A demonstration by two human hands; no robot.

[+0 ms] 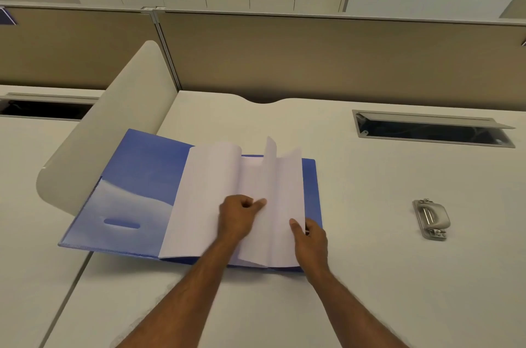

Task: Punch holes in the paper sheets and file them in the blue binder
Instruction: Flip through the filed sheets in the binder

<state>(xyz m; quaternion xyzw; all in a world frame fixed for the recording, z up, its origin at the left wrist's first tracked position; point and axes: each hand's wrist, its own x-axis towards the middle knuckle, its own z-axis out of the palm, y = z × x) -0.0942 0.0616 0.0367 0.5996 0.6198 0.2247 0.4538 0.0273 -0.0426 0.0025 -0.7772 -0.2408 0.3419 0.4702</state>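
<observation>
A white surface (370, 234) meets tan partition panels (313, 57) at twelve o'clock; a curved white divider (113, 125) stands at ten, an open cable hatch (432, 131) at two.

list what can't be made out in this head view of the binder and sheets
- Head view: fastener of the blue binder, hidden under the paper sheets.
- Head view: any punched holes, covered by overlapping pages and the left hand.
- Head view: fingers of the right hand, tucked behind the sheets' edge.

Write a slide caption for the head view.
The left hand and right hand grip paper sheets in the open blue binder; hole punch lies aside on the desk.
</observation>
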